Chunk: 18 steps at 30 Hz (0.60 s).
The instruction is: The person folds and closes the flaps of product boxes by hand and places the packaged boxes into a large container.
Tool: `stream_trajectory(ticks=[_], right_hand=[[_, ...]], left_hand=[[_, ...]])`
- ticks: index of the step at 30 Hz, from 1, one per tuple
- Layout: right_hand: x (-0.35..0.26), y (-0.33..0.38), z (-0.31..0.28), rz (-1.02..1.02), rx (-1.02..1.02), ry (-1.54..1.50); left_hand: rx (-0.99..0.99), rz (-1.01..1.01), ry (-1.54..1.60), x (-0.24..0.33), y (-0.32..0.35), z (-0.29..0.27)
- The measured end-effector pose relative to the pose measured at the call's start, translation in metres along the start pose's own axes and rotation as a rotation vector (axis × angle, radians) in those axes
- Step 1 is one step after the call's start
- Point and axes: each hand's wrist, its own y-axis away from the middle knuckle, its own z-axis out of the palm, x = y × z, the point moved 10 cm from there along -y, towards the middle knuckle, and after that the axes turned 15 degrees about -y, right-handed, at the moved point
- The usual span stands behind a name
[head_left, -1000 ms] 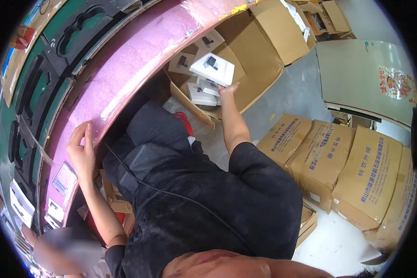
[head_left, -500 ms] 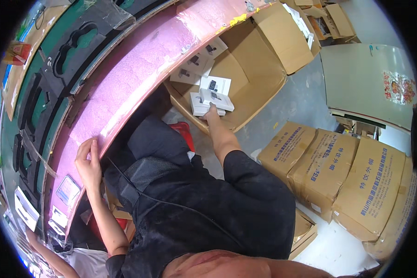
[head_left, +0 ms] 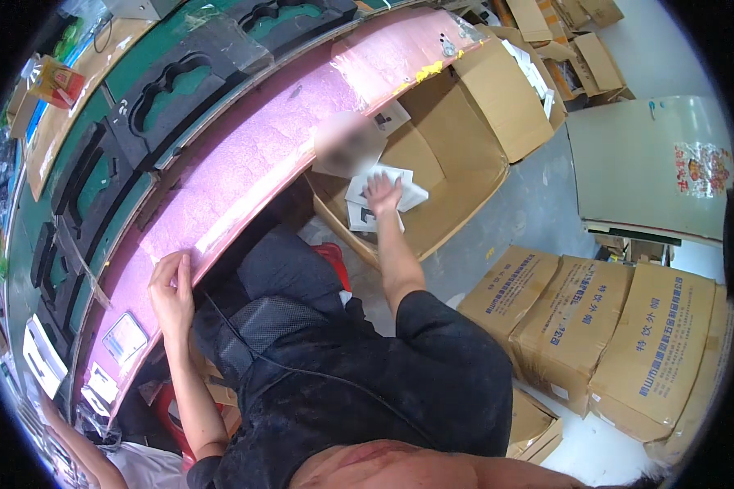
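My right hand reaches into a large open carton, its fingers spread over a small white box. Other flat white boxes, printed with dark pictures, lie beneath and beside it. One more white box shows at the carton's far left side, and a blurred patch hides what lies between. My left hand rests on the edge of a pink-covered worktop, fingers loosely bent and holding nothing I can see.
A phone lies on the worktop, with black foam pieces along its far side. Taped brown cartons stand at the right, beside a pale green panel. Another person's arm shows at lower left, near a red stool.
My right hand has let go of the small white box and its fingers have spread out over the boxes. The view has shifted slightly; my left hand stays on the worktop edge.
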Motion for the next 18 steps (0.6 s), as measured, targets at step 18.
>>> stream_trajectory(ticks=[18], right_hand=[[-0.023,0.380,0.370,-1.121,-0.868,0.514]], left_hand=[[-0.148,0.354,0.026,0.034,0.003,-0.020]])
